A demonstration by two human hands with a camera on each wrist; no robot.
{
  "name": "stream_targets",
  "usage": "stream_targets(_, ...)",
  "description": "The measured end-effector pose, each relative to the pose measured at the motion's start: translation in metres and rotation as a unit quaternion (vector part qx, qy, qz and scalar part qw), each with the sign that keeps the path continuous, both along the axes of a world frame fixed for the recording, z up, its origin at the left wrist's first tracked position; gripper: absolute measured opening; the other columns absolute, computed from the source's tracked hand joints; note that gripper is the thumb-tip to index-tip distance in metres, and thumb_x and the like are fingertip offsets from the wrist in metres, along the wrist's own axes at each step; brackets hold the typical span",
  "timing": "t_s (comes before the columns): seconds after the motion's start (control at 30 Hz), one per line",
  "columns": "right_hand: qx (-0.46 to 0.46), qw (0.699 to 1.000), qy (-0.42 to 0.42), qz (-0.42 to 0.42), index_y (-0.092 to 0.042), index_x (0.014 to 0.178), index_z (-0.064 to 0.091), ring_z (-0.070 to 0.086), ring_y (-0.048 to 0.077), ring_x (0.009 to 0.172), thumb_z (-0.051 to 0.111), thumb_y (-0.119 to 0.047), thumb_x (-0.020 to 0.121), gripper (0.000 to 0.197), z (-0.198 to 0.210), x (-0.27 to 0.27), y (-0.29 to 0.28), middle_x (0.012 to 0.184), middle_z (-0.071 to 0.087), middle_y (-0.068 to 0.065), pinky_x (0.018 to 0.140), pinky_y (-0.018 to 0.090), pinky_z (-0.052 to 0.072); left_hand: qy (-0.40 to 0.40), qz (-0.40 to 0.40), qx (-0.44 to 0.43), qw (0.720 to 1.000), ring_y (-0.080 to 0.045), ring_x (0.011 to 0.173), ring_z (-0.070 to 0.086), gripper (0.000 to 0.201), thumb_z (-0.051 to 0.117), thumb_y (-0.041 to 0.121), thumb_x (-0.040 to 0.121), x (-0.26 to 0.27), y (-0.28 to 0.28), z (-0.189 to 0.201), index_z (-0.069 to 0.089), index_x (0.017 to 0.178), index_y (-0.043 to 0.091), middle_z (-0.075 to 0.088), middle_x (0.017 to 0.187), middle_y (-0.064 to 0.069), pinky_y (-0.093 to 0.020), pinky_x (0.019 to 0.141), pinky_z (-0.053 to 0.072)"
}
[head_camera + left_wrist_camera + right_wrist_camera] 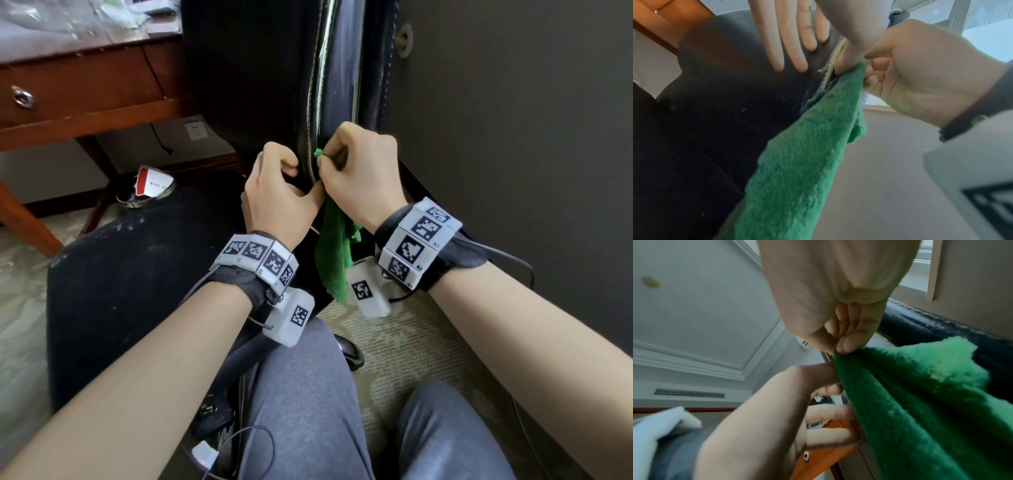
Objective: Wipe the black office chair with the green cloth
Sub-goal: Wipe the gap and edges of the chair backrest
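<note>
Head view: two bare hands meet at the edge of one black office chair (260, 68), low on its backrest.
Right hand (359, 174): fingers curled tight, pinching one green cloth (334, 253) against the pale piping seam (317, 102) of the backrest; a tuft of cloth shows above the knuckles, the rest hangs down between the two wrists.
Left hand (277, 195): on the backrest just left of the seam, thumb reaching toward the cloth; in the left wrist view its fingers (789, 40) lie straight and flat on the black leather, holding nothing.
Right wrist view: thumb and fingertips (846, 344) of the right hand nip the cloth's top edge.
Chair count: one backrest, one black seat (137, 291) at lower left, dusty along its edge.
Wrist gear: two bands of black-and-white marker tiles, one per wrist, each with a white box.
Legs: two knees in grey trousers (301, 394) at the bottom.
Surface: pale patterned carpet (394, 342) under the chair.
Room: one reddish wooden desk (85, 89) with a ring-pull drawer at upper left, one wall socket (196, 131) beneath it, one metal waste bin (145, 192) holding a red and white packet, one dark wall panel (513, 120) on the right.
</note>
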State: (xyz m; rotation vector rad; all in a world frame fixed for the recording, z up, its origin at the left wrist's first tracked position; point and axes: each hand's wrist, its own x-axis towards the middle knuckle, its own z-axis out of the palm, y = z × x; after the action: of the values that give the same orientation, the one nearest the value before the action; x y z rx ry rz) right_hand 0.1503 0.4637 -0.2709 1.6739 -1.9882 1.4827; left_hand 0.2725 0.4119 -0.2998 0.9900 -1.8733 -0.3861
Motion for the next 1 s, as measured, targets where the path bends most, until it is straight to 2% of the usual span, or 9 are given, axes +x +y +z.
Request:
stream_targets(0.1,-0.036,0.999,-0.007,-0.006,-0.018,0.075,0.058,0.058,0.008,0.065,0.062,-0.018,0.081,0.007,0.024,-0.001,-0.003,0.069,0.062,-0.009,0.065,0.024,0.049,-0.001,0.013,-0.003,1.000,-0.008,0.063,0.062,0.037,0.075,0.038,0.071,-0.002,0.003,0.009,0.052,0.095,0.022,0.059,0.094,0.010,-0.034,0.072,0.049)
stream_targets(0.17,-0.056,0.998,-0.017,-0.009,-0.015,0.075,0.060,0.058,0.006,0.064,0.062,-0.017,0.081,0.006,0.032,-0.001,-0.004,0.069,0.062,-0.010,0.064,0.020,0.048,0.011,0.016,-0.021,1.000,-0.008,0.064,0.062,0.034,0.074,0.036,0.072,-0.002,0.002,0.021,0.053,0.096,0.022,0.058,0.096,0.010,-0.030,0.070,0.048)
stream_targets(0.33,-0.094,0.992,-0.081,-0.008,-0.019,0.085,0.056,0.057,0.006,0.063,0.071,-0.022,0.082,0.015,0.010,-0.002,0.004,0.070,0.060,-0.010,0.064,0.024,0.050,0.026,0.014,-0.059,0.998,-0.004,0.064,0.059,0.035,0.073,0.038,0.073,-0.006,0.001,0.034,0.055,0.100,0.023,0.056,0.098,0.010,-0.031,0.067,0.052)
stream_targets(0.47,-0.091,0.995,-0.001,-0.049,-0.017,0.086,0.060,0.054,0.012,0.067,0.068,-0.026,0.085,0.012,-0.003,0.002,0.006,0.083,0.057,-0.006,0.062,0.037,0.051,0.022,0.003,-0.063,0.998,-0.005,0.068,0.059,0.036,0.074,0.035,0.075,-0.006,0.001,0.030,0.054,0.102,0.022,0.055,0.100,0.010,-0.029,0.067,0.052)
stream_targets(0.7,-0.008,0.998,0.063,-0.022,-0.013,0.084,0.060,0.060,0.018,0.072,0.061,-0.017,0.084,0.004,0.034,-0.001,-0.001,0.078,0.064,-0.002,0.071,0.038,0.053,-0.004,-0.006,-0.040,0.999,-0.005,0.065,0.060,0.033,0.074,0.039,0.074,0.000,-0.007,0.044,0.055,0.095,0.022,0.057,0.095,0.011,-0.037,0.070,0.054)
stream_targets(0.77,-0.010,0.997,0.075,-0.030,-0.013,0.083,0.060,0.060,0.018,0.074,0.058,-0.018,0.083,0.005,0.052,-0.005,-0.004,0.079,0.064,-0.003,0.072,0.034,0.051,-0.022,0.000,-0.031,0.999,-0.011,0.069,0.061,0.032,0.074,0.042,0.073,0.000,-0.009,0.052,0.056,0.090,0.023,0.059,0.090,0.009,-0.037,0.071,0.052)
stream_targets(0.87,-0.052,0.995,0.056,-0.061,-0.017,0.078,0.056,0.054,0.012,0.071,0.056,-0.018,0.083,0.006,0.081,-0.014,-0.009,0.075,0.059,-0.009,0.066,0.012,0.037,-0.042,0.009,-0.024,0.999,-0.014,0.076,0.061,0.032,0.074,0.045,0.074,0.000,-0.008,0.058,0.056,0.090,0.024,0.060,0.088,0.008,-0.032,0.071,0.046)
stream_targets(0.93,-0.057,0.995,0.041,-0.074,-0.021,0.076,0.055,0.051,0.010,0.072,0.055,-0.020,0.082,0.007,0.093,-0.016,-0.010,0.075,0.057,-0.010,0.068,0.002,0.032,-0.034,0.007,-0.023,0.999,-0.013,0.076,0.061,0.032,0.074,0.043,0.074,0.000,-0.006,0.057,0.055,0.092,0.024,0.059,0.091,0.009,-0.035,0.073,0.048)
stream_targets(1.0,-0.048,0.996,0.034,-0.072,-0.020,0.076,0.057,0.053,0.011,0.073,0.055,-0.020,0.081,0.006,0.089,-0.014,-0.010,0.075,0.059,-0.010,0.068,-0.001,0.031,-0.015,-0.003,-0.020,1.000,-0.013,0.072,0.062,0.034,0.076,0.039,0.074,0.000,-0.005,0.054,0.054,0.096,0.024,0.058,0.096,0.010,-0.039,0.075,0.051)
